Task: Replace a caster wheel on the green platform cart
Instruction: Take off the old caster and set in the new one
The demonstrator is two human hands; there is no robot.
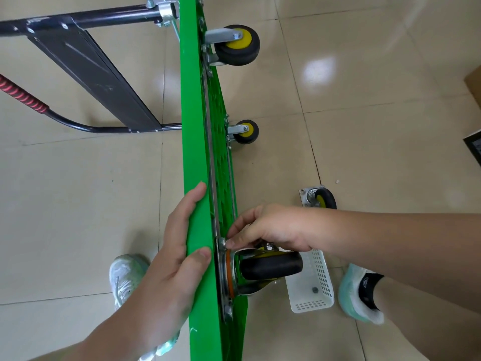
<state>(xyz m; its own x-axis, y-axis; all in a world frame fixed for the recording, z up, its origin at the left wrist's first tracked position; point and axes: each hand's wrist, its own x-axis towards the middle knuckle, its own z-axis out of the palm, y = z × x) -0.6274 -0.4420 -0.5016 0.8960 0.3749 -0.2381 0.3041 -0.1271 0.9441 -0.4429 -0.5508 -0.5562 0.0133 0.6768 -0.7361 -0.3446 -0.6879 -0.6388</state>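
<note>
The green platform cart [194,142] stands on its edge, its underside facing right. My left hand [177,254] grips the near part of the green deck, thumb over the edge. A black caster wheel [270,265] with a metal plate and orange ring sits against the underside near me. My right hand [268,227] pinches a small nut or bolt [222,242] at the top corner of that plate. Two yellow-hub casters [240,44] [246,131] are fixed farther along. A loose caster [320,199] lies on the floor behind my right wrist.
A white perforated basket [311,290] with a small dark part inside sits on the tiled floor between my feet. The cart's black folding handle [86,71] with a red grip lies to the left. A cardboard box edge [473,82] shows at the right.
</note>
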